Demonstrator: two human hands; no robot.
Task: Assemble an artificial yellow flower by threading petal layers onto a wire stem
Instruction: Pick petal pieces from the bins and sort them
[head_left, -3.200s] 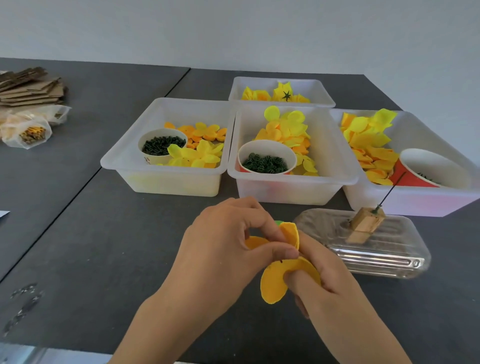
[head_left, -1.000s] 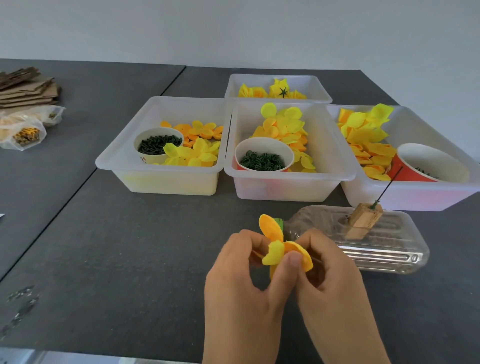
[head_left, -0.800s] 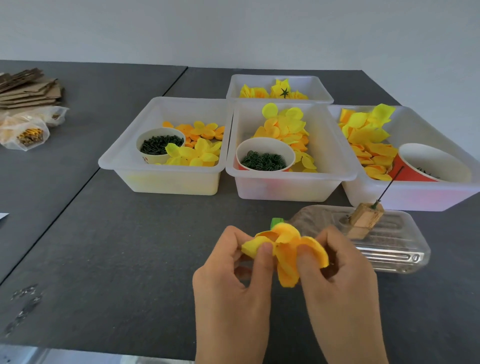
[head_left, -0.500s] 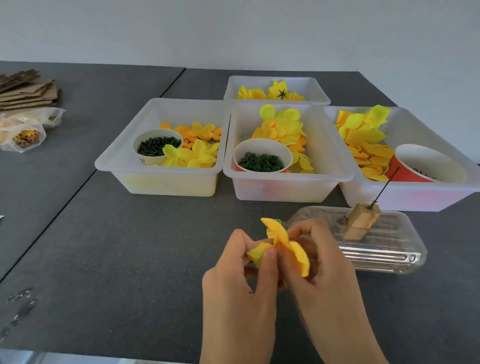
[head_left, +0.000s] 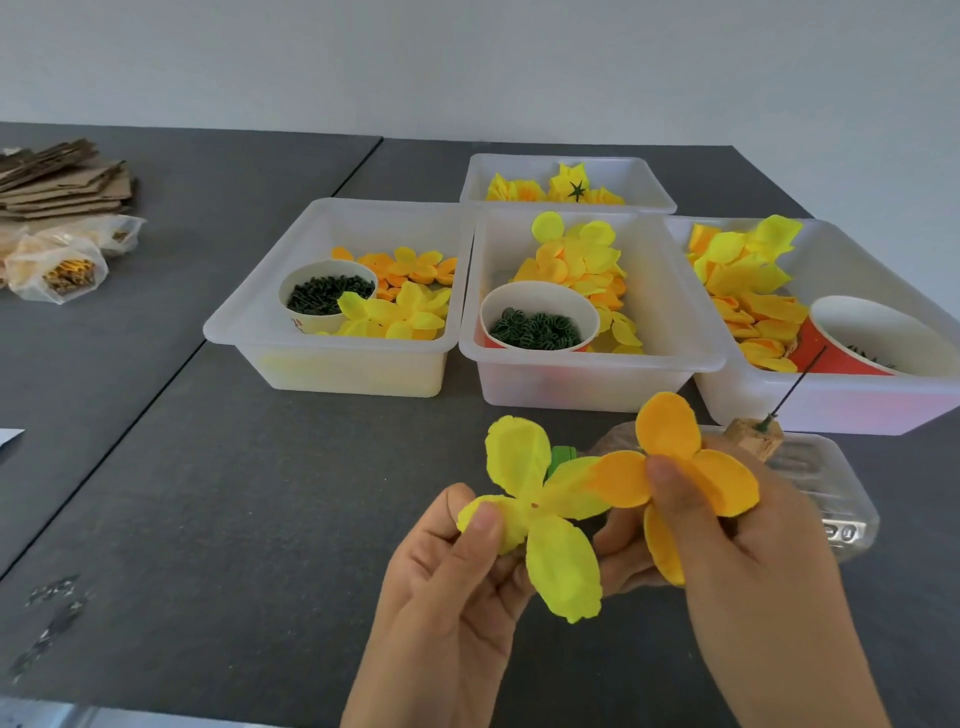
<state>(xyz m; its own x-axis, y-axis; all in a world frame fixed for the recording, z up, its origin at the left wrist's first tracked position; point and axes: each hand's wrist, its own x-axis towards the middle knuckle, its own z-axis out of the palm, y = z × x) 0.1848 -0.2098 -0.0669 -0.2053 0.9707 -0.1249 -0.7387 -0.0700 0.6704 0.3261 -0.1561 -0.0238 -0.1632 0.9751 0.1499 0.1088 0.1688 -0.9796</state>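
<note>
Left hand (head_left: 457, 566) pinches yellow petal layer (head_left: 540, 519); right hand (head_left: 737, 551) pinches orange petal layer (head_left: 675, 467). Risk: 2 layers overlap, snag; centre hole misses wire stem (head_left: 795, 384).

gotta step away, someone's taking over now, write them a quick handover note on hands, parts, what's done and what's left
Left hand pinches a yellow layer. Right hand pinches an orange layer.
Both layers are spread open above the table; their petals overlap in view.
Wire stem stands bare in its cork, right of the hands.
More petals and green rings sit in the bins behind.
Done: two layers in hand. Left: thread both, and probably more.
</note>
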